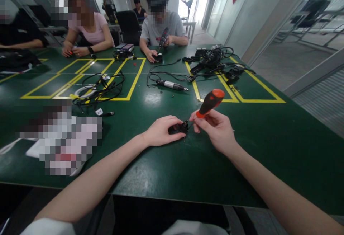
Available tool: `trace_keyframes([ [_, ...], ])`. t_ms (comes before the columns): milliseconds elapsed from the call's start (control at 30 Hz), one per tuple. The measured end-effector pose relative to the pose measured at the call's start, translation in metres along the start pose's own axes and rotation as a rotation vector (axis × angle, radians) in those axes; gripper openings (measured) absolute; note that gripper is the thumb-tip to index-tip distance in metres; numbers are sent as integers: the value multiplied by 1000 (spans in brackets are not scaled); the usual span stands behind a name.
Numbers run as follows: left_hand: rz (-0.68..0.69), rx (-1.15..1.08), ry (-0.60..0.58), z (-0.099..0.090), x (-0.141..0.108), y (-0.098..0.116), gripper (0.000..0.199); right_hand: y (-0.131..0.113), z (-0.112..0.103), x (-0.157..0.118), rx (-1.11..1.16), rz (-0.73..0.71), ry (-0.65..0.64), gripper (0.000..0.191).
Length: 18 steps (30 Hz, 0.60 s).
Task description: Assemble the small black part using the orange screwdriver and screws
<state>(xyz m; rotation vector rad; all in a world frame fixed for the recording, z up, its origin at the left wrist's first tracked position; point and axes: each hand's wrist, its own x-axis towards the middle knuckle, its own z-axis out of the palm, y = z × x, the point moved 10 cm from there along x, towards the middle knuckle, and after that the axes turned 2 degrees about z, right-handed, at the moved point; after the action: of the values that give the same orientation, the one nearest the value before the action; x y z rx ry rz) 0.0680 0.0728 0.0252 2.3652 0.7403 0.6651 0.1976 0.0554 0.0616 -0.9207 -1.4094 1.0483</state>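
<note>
My left hand (pixel 164 131) lies on the green table, its thumb and fingers closed around a small black part (pixel 177 128). A short metal piece, like a round connector, sticks up from that part's right end. In my right hand (pixel 219 129) is a screwdriver (pixel 211 102) with an orange and black handle, tilted up to the right. The fingers pinch it near the bottom of the handle. Its thin shaft points down left toward the black part; whether the tip touches cannot be made out. A tiny brass-coloured bit lies just below the part.
A black and silver electric screwdriver (pixel 172 85) with its cord lies ahead. Black cables are heaped at the right (pixel 211 61) and coiled at the left (pixel 99 88). A blurred packet (pixel 72 145) is at near left. Across the table (pixel 161 170), a person in grey holds a power tool.
</note>
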Motion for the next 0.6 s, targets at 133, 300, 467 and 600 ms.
trace_keyframes([
  [133, -3, 33, 0, 0, 0, -1, 26, 2, 3, 1, 20, 6, -35, 41],
  [300, -2, 56, 5, -1, 0, 0, 26, 1, 4, -1, 88, -19, -25, 33],
  [467, 4, 53, 17, -2, 0, 1, 25, 0, 3, 0, 29, -20, -21, 32],
  [600, 4, 61, 29, -3, 0, 1, 25, 1, 3, 0, 36, -8, -31, 36],
])
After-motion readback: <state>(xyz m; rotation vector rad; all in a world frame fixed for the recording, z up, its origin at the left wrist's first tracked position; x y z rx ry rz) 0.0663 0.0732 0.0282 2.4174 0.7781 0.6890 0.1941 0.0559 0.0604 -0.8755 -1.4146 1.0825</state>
